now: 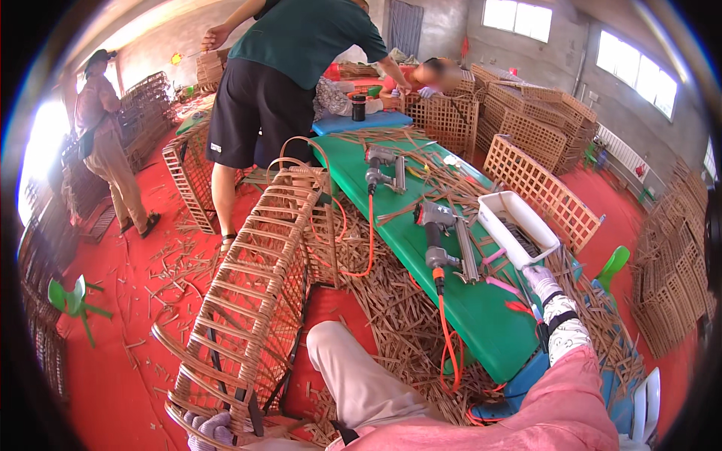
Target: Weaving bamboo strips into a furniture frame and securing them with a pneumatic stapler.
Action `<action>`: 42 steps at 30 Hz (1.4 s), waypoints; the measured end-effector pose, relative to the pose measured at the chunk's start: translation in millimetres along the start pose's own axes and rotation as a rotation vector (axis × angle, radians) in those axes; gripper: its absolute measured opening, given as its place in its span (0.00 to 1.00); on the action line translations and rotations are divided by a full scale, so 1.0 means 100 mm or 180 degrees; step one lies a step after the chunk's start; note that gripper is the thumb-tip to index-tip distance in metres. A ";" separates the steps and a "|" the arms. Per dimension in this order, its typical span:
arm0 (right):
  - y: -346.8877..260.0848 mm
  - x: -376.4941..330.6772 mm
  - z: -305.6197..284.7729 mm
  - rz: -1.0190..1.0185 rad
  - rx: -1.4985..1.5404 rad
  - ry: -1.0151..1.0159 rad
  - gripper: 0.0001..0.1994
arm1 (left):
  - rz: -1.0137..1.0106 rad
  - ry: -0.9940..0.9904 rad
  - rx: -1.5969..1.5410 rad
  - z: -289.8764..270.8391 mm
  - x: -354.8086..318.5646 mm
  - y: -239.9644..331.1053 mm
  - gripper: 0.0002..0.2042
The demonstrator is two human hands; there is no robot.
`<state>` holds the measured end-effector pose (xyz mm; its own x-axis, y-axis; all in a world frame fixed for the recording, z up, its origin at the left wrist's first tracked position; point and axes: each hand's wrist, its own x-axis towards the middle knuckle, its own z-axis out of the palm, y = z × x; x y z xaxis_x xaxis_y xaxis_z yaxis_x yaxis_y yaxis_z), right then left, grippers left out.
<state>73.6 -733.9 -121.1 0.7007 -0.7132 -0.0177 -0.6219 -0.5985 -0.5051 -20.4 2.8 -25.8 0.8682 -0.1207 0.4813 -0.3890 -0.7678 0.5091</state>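
Observation:
My left hand point(210, 428), in a striped knit glove, is closed around the near end of a long brown woven rack point(244, 293). The rack stands tilted beside my knee, with curved canes at both ends. My right hand point(538, 276), also gloved, reaches out to the near end of a white plastic bin point(519, 229). Dark strips lie inside the bin. The fingers of this hand are too small and blurred to read. Two pink-handled tools point(502, 286) lie beside it. A nail gun point(444, 240) rests left of the bin, with a second nail gun point(383, 169) farther off.
Orange air hoses point(449, 346) hang off the green tabletop point(481, 331). Cane scraps point(398, 323) litter the red floor. A co-worker point(293, 52) leans over the far end; another person point(429, 75) sits behind, and a third person point(109, 143) stands left. Woven panels point(538, 120) are stacked around.

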 end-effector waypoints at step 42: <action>-1.52 -0.14 0.31 -0.1849 -0.4079 -0.1568 0.35 | 0.0017 -0.0006 0.0193 0.01 -0.13 -0.07 0.11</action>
<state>169.4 -621.6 -70.4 0.8343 -0.2332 -0.4995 0.0850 -0.8408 0.5346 -28.3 9.0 -36.6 0.8667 -0.1261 0.4826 -0.3743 -0.8038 0.4623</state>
